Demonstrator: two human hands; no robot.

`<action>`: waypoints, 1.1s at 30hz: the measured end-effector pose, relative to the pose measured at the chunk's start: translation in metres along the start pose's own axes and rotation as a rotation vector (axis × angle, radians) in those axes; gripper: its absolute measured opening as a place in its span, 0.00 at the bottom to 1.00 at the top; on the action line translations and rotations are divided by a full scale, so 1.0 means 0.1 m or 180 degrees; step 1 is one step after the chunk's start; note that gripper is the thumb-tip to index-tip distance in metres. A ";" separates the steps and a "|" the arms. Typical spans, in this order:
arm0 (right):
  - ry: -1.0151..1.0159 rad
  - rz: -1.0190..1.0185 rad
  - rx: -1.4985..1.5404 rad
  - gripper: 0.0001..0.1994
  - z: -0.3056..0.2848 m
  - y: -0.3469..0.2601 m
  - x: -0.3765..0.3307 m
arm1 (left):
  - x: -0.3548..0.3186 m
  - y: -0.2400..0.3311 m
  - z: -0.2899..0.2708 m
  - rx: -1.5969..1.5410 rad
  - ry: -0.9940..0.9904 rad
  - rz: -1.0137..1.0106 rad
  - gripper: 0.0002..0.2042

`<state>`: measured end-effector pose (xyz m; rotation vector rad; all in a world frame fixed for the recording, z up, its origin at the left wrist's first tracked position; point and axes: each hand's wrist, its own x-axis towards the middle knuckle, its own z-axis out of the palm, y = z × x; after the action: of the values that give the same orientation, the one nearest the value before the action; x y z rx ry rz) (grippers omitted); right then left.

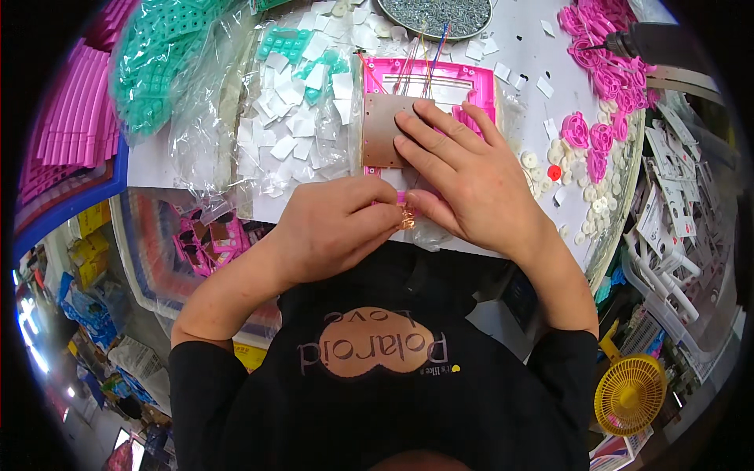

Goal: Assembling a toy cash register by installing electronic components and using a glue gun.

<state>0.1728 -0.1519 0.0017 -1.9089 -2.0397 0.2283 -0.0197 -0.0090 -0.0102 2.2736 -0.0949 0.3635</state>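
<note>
A pink plastic casing (pixel 484 82) lies at the table's near edge, with a brown flat board (pixel 379 133) over part of it. Thin red, blue and yellow wires (pixel 434 61) run up from the casing. My right hand (pixel 479 184) rests with its fingers stretched over the board's right side. Its thumb reaches down toward my left fingertips. My left hand (pixel 338 228) is closed in a pinch at the casing's near edge. Small copper-coloured metal pieces (pixel 408 218) show beside those fingertips; whether they are held is hidden.
A metal dish of screws (pixel 440 17) stands at the back. White paper pieces (pixel 284 118) and bagged green rubber keypads (pixel 161 67) lie left. Pink parts (pixel 603 71), white round pieces (pixel 601 206) and a dark tool (pixel 660 45) are right. A yellow fan (pixel 631 394) stands lower right.
</note>
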 end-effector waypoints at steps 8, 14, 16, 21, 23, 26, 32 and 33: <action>-0.0142 0.0057 -0.0123 0.22 -0.07 -0.03 0.03 | -0.04 0.01 -0.19 0.0014 -0.0300 -0.0061 0.15; -0.0117 0.0333 -0.0279 0.24 -0.03 -0.19 0.05 | 0.10 -0.25 -0.26 0.1243 -0.0048 -0.0207 0.23; -0.0059 0.0309 -0.0285 0.23 -0.01 -0.19 0.04 | 0.09 -0.26 -0.27 0.1463 -0.0150 -0.0115 0.24; -0.0111 0.0158 -0.0444 0.22 -0.06 -0.17 0.06 | 0.09 -0.22 -0.29 0.1751 -0.0362 -0.0081 0.24; -0.0107 0.0188 -0.0582 0.22 -0.06 -0.20 0.10 | 0.13 -0.26 -0.30 0.1861 -0.0371 -0.0055 0.23; -0.0092 0.0217 -0.0583 0.22 -0.06 -0.20 0.11 | 0.15 -0.28 -0.36 0.1886 -0.0445 0.0029 0.24; -0.0182 0.0328 -0.0383 0.22 -0.08 -0.18 0.09 | 0.12 -0.31 -0.31 0.1723 -0.0308 0.0000 0.24; -0.0276 0.0360 -0.0357 0.24 -0.09 -0.19 0.08 | 0.12 -0.30 -0.31 0.1742 -0.0310 -0.0021 0.23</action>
<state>0.1582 -0.1468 0.0178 -2.1204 -2.0407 0.2324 -0.0100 0.0343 -0.0091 2.8326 -0.0401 0.2997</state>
